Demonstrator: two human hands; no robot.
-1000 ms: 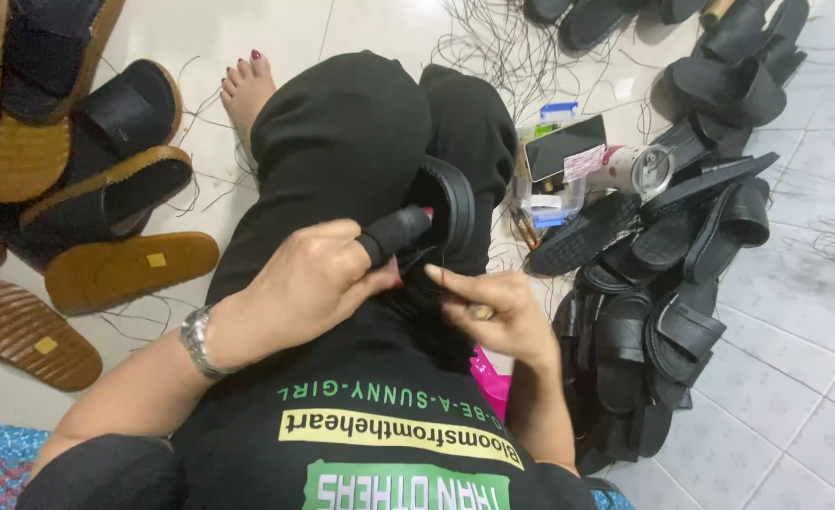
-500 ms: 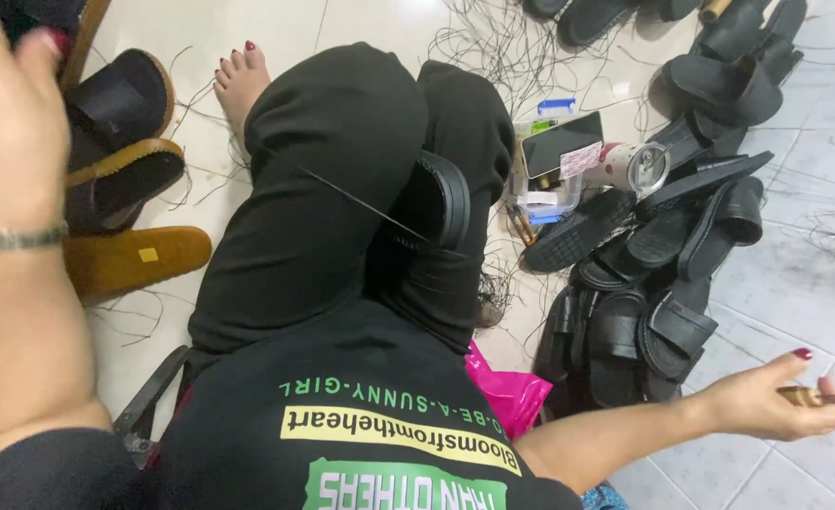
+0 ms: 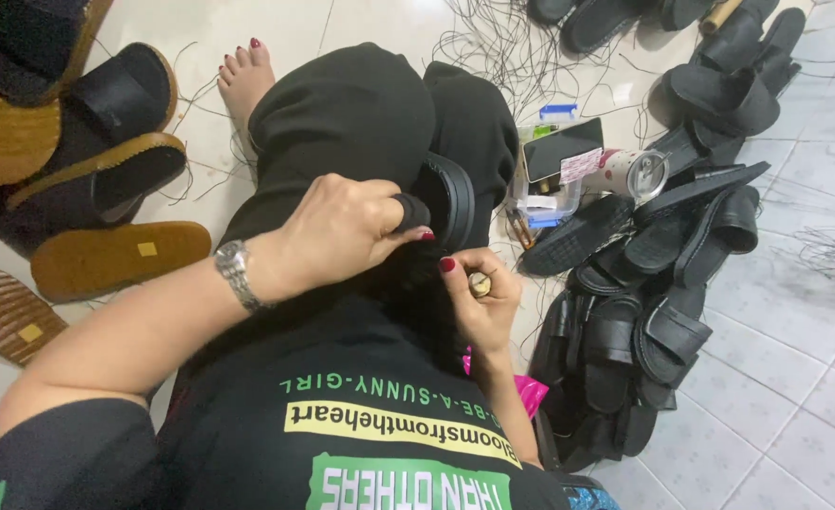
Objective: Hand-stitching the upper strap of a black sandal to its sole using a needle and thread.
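Observation:
A black sandal [image 3: 447, 200] rests upright in my lap between my black-trousered knees. My left hand [image 3: 342, 231], with a metal watch on its wrist, grips the sandal's near edge; a black guard covers one finger. My right hand [image 3: 479, 293] sits just below the sandal, fingers pinched around a small pale tool [image 3: 479, 281]. Both hands touch close together at the sandal's lower rim. The thread itself is too fine to make out here.
A heap of black sandals [image 3: 653, 283] lies on the tiled floor at my right. Tan-soled sandals [image 3: 106, 260] are stacked at the left. A small box with a phone and a metal cup [image 3: 639, 175] stands beyond my knee. Loose black threads [image 3: 502, 42] litter the floor. My bare foot [image 3: 243, 80] shows ahead.
Half a second ago both arms were flung wide apart, drawing a thread out from the sandal. Now both hands are back together at the sandal in my lap.

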